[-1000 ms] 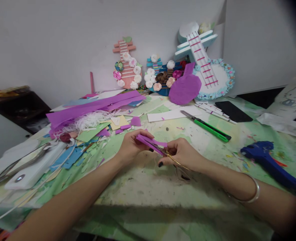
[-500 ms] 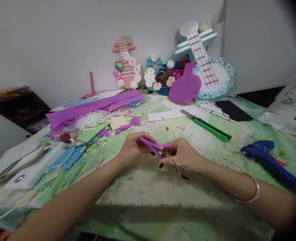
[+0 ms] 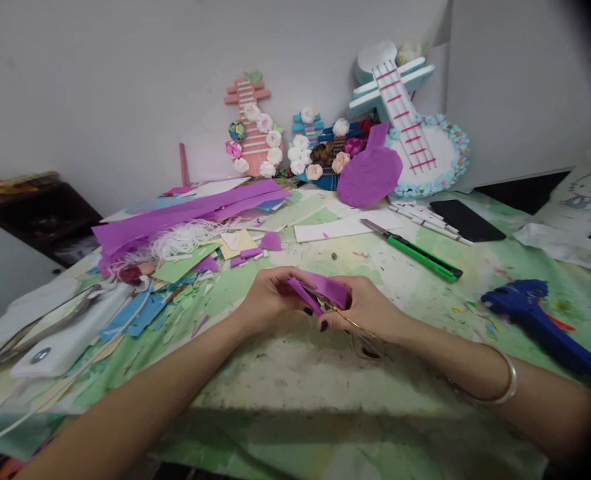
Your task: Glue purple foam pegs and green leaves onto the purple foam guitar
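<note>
Above the near middle of the table, my left hand point(image 3: 275, 299) is closed on a small strip of purple paper point(image 3: 331, 288). The strip bends in a curve between both hands. A slim pair of gold-coloured scissors point(image 3: 356, 323) is in my right hand point(image 3: 370, 308), which is closed around it. The blades lie at the paper, between its two sides. My fingers partly hide the blades and the handles. Below my right hand, a small dark item point(image 3: 371, 353) on the table is too blurred to name.
Scraps and a long purple sheet point(image 3: 190, 217) lie left, near a white power strip point(image 3: 70, 333). A green utility knife point(image 3: 420, 255), a phone point(image 3: 467, 221) and a blue glue gun point(image 3: 540, 320) lie right. Decorated model instruments point(image 3: 410, 133) and a purple cutout point(image 3: 370, 177) stand behind.
The purple strip has turned and now curves up more broadly between my hands. My hands have barely shifted, and the scissors stay at the paper.
</note>
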The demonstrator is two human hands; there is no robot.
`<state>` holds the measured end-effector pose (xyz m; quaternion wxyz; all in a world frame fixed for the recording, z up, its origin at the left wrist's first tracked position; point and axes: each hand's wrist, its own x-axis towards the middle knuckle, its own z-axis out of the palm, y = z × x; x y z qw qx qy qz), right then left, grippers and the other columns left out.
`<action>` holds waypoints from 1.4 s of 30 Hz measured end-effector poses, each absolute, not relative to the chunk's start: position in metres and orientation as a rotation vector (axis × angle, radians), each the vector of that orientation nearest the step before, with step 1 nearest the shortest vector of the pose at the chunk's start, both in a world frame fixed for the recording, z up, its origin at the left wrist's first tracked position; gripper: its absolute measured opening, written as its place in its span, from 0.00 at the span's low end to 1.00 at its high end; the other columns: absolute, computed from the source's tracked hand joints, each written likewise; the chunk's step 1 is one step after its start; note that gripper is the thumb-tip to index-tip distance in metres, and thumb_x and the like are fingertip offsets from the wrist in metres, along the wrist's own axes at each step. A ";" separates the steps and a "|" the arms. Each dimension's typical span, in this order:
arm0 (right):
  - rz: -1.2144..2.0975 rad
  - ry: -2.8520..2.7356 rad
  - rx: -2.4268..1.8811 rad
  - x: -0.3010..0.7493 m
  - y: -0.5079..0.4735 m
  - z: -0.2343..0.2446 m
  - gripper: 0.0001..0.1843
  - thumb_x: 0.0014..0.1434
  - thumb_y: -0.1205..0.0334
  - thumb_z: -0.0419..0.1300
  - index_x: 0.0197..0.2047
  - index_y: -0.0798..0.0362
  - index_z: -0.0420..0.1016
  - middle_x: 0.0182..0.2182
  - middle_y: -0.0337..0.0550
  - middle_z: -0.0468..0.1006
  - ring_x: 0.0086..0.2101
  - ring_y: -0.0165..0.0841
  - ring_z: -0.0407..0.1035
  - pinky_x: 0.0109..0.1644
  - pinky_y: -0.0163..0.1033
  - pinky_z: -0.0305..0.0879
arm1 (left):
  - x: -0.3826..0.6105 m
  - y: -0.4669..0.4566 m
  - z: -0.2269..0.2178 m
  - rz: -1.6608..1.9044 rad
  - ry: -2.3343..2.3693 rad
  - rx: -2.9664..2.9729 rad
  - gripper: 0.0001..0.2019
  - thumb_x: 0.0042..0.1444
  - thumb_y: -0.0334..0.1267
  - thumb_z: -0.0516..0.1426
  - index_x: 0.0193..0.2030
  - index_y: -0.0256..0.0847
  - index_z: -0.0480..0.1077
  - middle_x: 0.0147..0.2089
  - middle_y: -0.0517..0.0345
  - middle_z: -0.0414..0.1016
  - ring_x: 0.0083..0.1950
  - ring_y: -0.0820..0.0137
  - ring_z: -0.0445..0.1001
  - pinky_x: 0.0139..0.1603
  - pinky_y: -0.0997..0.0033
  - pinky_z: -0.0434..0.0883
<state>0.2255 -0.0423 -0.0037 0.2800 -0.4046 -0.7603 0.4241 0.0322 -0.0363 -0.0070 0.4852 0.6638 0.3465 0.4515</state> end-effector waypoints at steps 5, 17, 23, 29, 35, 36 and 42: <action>1.130 -2.059 -1.132 0.225 -0.042 -0.002 0.25 0.39 0.43 0.68 0.31 0.56 0.71 0.23 0.36 0.62 0.26 0.28 0.53 0.27 0.33 0.48 | 0.035 -0.037 -0.010 1.045 0.802 1.569 0.10 0.40 0.32 0.67 0.30 0.35 0.73 0.29 0.53 0.79 0.30 0.65 0.79 0.32 0.67 0.78; 1.161 -1.986 -1.119 0.226 -0.042 -0.002 0.22 0.37 0.48 0.70 0.28 0.56 0.71 0.18 0.32 0.60 0.20 0.24 0.51 0.22 0.31 0.46 | 0.034 -0.037 -0.010 1.005 0.798 1.515 0.10 0.38 0.25 0.65 0.31 0.36 0.74 0.28 0.55 0.79 0.30 0.66 0.79 0.32 0.68 0.77; 1.249 -1.736 -1.211 0.232 -0.034 -0.001 0.28 0.45 0.48 0.66 0.45 0.52 0.64 0.11 0.26 0.62 0.12 0.24 0.53 0.17 0.30 0.49 | 0.014 -0.014 -0.007 1.157 0.950 1.467 0.12 0.36 0.26 0.66 0.32 0.36 0.75 0.30 0.54 0.79 0.32 0.64 0.79 0.37 0.65 0.76; 1.195 -1.661 -1.201 0.237 -0.032 0.003 0.29 0.46 0.46 0.65 0.45 0.52 0.62 0.11 0.27 0.62 0.12 0.23 0.51 0.18 0.29 0.47 | -0.043 0.034 -0.010 1.508 1.305 1.199 0.17 0.31 0.30 0.68 0.31 0.34 0.70 0.27 0.55 0.77 0.30 0.67 0.76 0.31 0.69 0.73; 1.068 -1.723 -1.136 0.239 -0.029 0.001 0.25 0.50 0.41 0.60 0.39 0.54 0.68 0.15 0.30 0.57 0.17 0.24 0.50 0.21 0.31 0.43 | -0.057 0.041 -0.001 1.704 1.280 1.062 0.27 0.32 0.24 0.63 0.42 0.41 0.61 0.30 0.58 0.77 0.27 0.70 0.75 0.25 0.75 0.69; 1.053 -1.739 -1.128 0.239 -0.028 0.000 0.24 0.51 0.40 0.59 0.37 0.55 0.69 0.16 0.31 0.57 0.18 0.24 0.49 0.21 0.32 0.42 | -0.053 0.037 0.003 1.682 1.243 1.103 0.27 0.33 0.25 0.63 0.42 0.41 0.61 0.32 0.57 0.77 0.27 0.70 0.75 0.25 0.75 0.68; 1.011 -1.861 -1.223 0.243 -0.020 -0.001 0.24 0.49 0.42 0.61 0.32 0.58 0.76 0.19 0.35 0.60 0.21 0.25 0.50 0.24 0.33 0.45 | -0.018 0.006 0.010 1.315 1.066 1.477 0.14 0.49 0.39 0.61 0.42 0.35 0.70 0.32 0.50 0.79 0.34 0.66 0.76 0.32 0.71 0.69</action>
